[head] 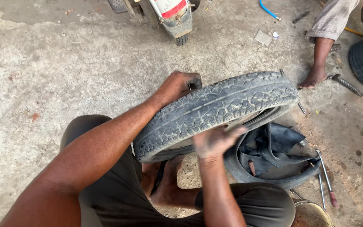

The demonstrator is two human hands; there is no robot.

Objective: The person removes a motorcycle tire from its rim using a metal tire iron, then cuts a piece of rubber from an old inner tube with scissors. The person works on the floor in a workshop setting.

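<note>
Head view: my left hand [177,86] grips the top edge of the worn tyre [215,111], which stands tilted over my foot [169,180], and my blurred right hand [215,141] presses, fingers half spread, on its lower sidewall. I judge the tyre could slip and drop on the foot or onto the loose inner tube [274,153], because only the left hand truly holds it.

The scene is lit by soft, even daylight, and no direct sun patches or glare are seen on the concrete floor [64,75]. Only faint, diffuse shadows are cast beneath the tyre [215,111]. The tread of the tyre is rendered sharply, while the right hand [215,141] in front of it is smeared by motion blur. Slight wide-angle stretching is noticed towards the frame edges, far from the tyre.
</note>
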